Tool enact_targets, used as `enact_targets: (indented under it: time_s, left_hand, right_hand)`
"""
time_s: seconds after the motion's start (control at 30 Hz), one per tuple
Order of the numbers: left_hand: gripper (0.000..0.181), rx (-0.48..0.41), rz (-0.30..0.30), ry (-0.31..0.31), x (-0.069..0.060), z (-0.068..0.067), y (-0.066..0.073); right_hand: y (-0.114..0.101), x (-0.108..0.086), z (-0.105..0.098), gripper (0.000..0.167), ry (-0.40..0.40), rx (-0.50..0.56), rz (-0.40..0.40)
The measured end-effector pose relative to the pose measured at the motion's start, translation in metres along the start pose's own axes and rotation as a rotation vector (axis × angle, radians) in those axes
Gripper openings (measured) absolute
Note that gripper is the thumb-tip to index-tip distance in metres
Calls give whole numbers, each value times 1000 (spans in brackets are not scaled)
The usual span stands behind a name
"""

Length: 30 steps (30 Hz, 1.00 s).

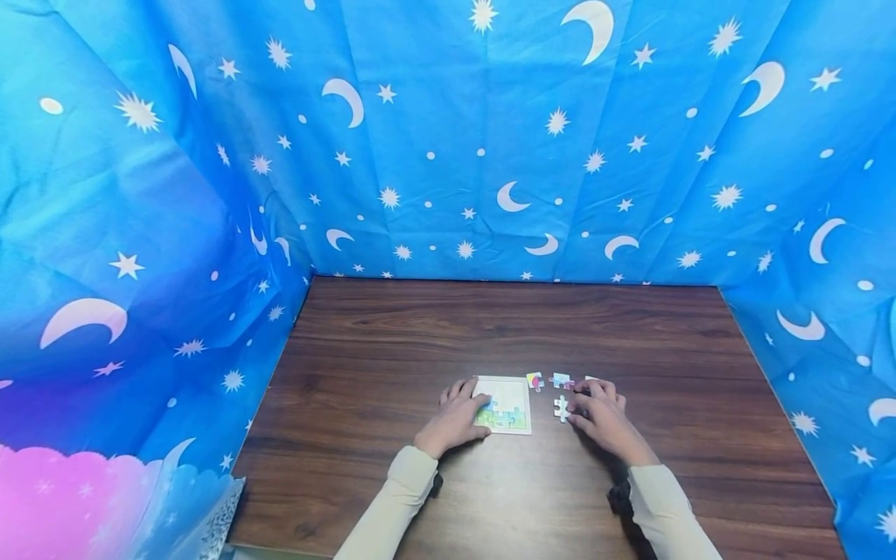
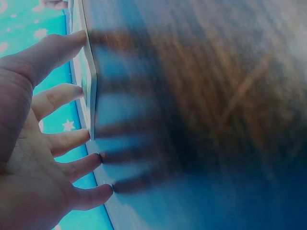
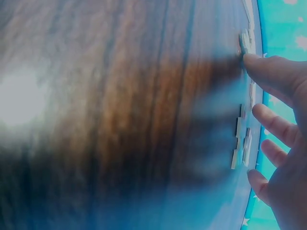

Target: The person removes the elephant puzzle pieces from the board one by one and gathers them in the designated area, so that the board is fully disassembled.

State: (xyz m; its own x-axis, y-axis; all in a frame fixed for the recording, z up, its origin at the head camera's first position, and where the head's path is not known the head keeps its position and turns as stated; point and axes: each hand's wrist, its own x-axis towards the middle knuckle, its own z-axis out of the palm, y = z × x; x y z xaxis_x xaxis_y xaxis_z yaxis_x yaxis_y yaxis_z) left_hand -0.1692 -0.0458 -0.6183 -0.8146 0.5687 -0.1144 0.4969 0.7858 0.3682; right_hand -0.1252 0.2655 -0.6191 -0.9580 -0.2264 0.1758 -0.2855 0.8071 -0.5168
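Note:
A square white-framed puzzle tray (image 1: 502,380) lies on the table, with joined green and blue pieces along its lower part. My left hand (image 1: 458,416) rests at the tray's left side, its fingers spread; in the left wrist view the thumb and nearer fingertips touch the tray's edge (image 2: 94,103). To the right of the tray, my right hand (image 1: 603,414) pinches a pale puzzle piece (image 1: 561,409) by its right edge. Its thumb meets a piece (image 3: 243,42) in the right wrist view, where the index finger is hidden. Other loose pieces (image 3: 238,127) lie near the remaining fingers.
Beyond the right hand lie a red-and-yellow piece (image 1: 534,381), a blue-and-pink piece (image 1: 561,380) and a partly hidden piece (image 1: 591,378). The brown wooden table (image 1: 392,327) is bordered by blue cloth (image 1: 434,179) with moons and stars.

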Motion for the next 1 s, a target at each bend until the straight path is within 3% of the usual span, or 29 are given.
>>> enact_targets:
  time_s: [0.23,0.47,0.77,1.0]
  left_hand:
    - [61,0,4,7,1,1,-2]
    - [61,-6,-7,6,0,-1,-2]
    - [49,-32,-12,29,0,-2,-2]
    - [45,-15,2,55,0,1,-4]
  right_hand:
    - [1,0,0,13,-1,0,13]
    - [-8,4,8,13,46,21,29]
    - [-31,24,33,14,103,39,-83]
    - [-57,41,47,11,37,52,-110]
